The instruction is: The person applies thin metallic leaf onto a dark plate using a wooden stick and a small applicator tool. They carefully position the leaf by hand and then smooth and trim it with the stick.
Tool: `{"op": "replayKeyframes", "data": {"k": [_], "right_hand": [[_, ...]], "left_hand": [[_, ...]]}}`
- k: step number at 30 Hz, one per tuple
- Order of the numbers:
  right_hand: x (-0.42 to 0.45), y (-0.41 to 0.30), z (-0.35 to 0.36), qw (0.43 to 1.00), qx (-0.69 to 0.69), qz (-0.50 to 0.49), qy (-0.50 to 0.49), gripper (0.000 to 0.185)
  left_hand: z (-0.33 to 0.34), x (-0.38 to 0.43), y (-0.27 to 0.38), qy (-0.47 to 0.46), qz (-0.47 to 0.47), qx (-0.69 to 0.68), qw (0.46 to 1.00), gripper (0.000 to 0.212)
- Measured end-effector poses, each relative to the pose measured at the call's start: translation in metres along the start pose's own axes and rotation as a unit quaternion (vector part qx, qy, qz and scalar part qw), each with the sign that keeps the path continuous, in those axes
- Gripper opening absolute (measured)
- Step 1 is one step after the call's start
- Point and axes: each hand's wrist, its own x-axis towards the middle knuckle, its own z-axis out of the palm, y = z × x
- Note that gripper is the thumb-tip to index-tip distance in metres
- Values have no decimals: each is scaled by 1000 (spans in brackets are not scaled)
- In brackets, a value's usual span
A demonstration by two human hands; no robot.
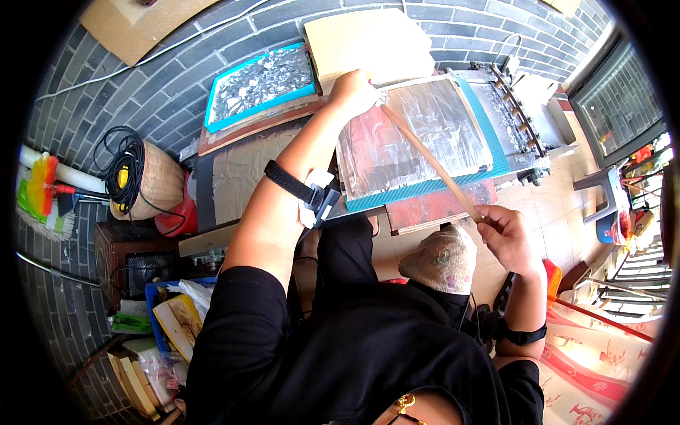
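My right hand (507, 236) grips the near end of a long, thin wooden strip (433, 162), which slants up and left across a thin, wrinkled silvery sheet (425, 133). The strip's far end lies by a crumpled silvery scrap near my left hand. My left hand (353, 94) is bent in at the sheet's far edge, with a small red thing by its fingers; whether it holds anything is hidden. Under the sheet is a teal ribbed mat (419, 191), with a reddish board (441, 206) below it.
A blue-rimmed tray (212, 114) of silvery flakes stands at the back left, beside a stack of pale sheets (366, 48) against the brick wall. A metal device with a row of knobs (515, 109) is at the right. A cloth-covered rounded thing (441, 260) sits below the table edge.
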Motion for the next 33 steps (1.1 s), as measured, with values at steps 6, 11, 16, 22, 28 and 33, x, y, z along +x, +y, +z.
{"op": "replayKeyframes", "data": {"k": [6,11,16,22,28,33], "right_hand": [[3,3,7,999,17,-27,-5,24],[5,-6,9,1000,25,-11,1,19],[8,-3,10,999,38,-20,13,20],[8,-1,10,999,42,-5,20,21],[7,-1,8,998,37,-21,51,23],[-26,11,11,991,-32,-48,122,25]], "left_hand": [[-13,-14,22,-9,-40,-87,995,33],[-20,-36,22,29,19,2,999,37],[-19,-45,24,8,29,42,999,40],[-21,-49,32,-51,35,45,997,38],[-15,-47,23,-37,77,74,994,42],[-35,-63,41,6,122,87,989,42]]}}
